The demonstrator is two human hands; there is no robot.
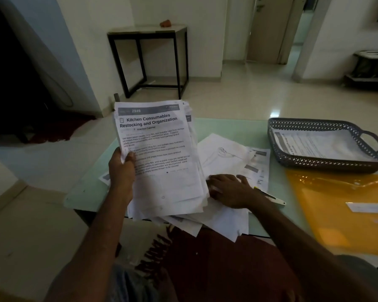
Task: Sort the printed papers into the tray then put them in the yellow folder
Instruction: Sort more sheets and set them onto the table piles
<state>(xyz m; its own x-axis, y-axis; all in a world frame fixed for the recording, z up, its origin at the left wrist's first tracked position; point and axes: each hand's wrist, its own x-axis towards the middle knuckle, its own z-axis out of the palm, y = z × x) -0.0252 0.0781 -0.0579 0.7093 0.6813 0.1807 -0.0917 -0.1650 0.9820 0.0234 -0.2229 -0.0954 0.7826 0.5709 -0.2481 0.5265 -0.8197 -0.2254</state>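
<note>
A person sorting paperwork at a glass-topped table (277, 184) holds a stack of printed papers (162, 158) raised in the left hand (121, 171). The thumb is curled over the front page, headed "Kitchen Consumables Restocking and Organization", and the fingers are hidden behind the stack. The right hand (229, 190) lies flat, fingers spread, on loose sheets (225, 153) scattered across the tabletop, pinching nothing. To the right, well apart from the stack, a dark perforated tray (327, 163) has at least one printed sheet (321, 144) in it, and the yellow folder (340, 214) lies flat just in front of it. A pen (271, 196) rests beside the right wrist. The paper looks light and limp, its edges uneven and fanned at the bottom, so the stack is likely to slide apart or droop if gripped by one corner. A firm pinch along a long edge, or support from underneath, seems the safer hold. Single sheets on the smooth tabletop would probably be easiest to lift from an overhanging corner.
</note>
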